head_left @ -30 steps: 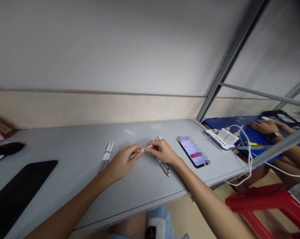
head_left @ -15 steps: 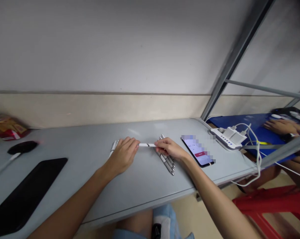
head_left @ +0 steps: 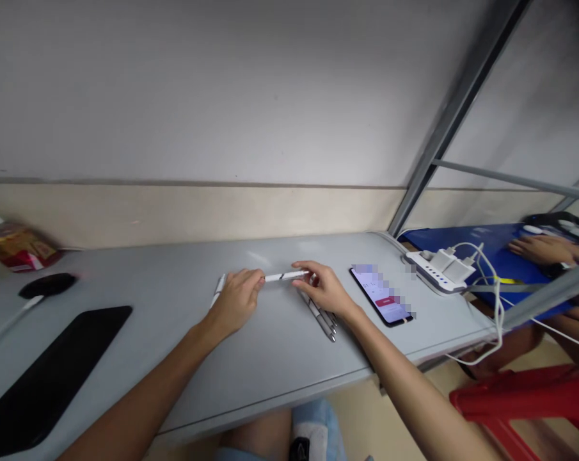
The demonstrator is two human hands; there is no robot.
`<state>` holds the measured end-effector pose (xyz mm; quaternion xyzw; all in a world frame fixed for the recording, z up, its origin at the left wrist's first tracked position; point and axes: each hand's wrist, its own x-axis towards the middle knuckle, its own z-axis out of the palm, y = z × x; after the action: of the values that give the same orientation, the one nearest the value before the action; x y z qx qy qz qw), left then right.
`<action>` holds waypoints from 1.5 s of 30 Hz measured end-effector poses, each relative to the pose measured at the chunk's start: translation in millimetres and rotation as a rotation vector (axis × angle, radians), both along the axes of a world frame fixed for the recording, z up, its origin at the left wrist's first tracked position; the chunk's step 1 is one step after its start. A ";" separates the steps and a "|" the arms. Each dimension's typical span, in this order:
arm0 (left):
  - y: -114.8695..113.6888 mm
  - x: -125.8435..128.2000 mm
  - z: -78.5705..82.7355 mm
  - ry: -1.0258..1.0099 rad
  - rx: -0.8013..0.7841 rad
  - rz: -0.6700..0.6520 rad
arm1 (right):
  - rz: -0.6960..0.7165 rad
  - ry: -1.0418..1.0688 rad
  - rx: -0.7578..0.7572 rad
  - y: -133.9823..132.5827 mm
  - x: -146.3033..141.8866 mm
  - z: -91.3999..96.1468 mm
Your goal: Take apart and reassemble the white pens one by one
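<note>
A white pen (head_left: 283, 276) is held level above the grey table (head_left: 270, 352), one end in each hand. My left hand (head_left: 235, 299) pinches its left end with the fingers curled. My right hand (head_left: 320, 288) holds the right end at the fingertips. Under my right hand lie several grey and white pens (head_left: 320, 317) in a loose bundle. Another white pen (head_left: 219, 289) lies just left of my left hand, partly hidden by it.
A lit phone (head_left: 382, 296) lies right of the pens. A white power strip (head_left: 437, 271) with chargers and cables sits at the table's right end. A black pad (head_left: 49, 368), a black mouse (head_left: 47, 285) and a red packet (head_left: 15, 251) are at the left. Another person's hand (head_left: 539, 248) rests on a blue table, and a red stool (head_left: 529, 400) stands below.
My hands have drawn apart along the pen, so more of its white barrel shows between them. The pen has risen slightly and my right fingers have loosened round its end.
</note>
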<state>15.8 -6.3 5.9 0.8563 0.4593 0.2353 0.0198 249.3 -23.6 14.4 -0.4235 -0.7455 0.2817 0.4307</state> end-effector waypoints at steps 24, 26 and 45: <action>-6.2 3.0 4.5 0.010 -0.032 -0.026 | -0.042 0.004 0.004 4.4 1.7 -6.0; -6.2 3.4 3.7 0.014 -0.033 -0.032 | -0.040 -0.035 -0.026 3.7 0.6 -5.7; 4.8 -7.6 -2.5 -0.013 -0.089 -0.054 | -0.294 -0.396 0.273 16.2 13.7 -19.0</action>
<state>8.2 -1.5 3.4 0.8651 0.4460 0.2194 0.0673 263.0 -7.3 -4.6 -0.5119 -0.7769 0.0250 0.3658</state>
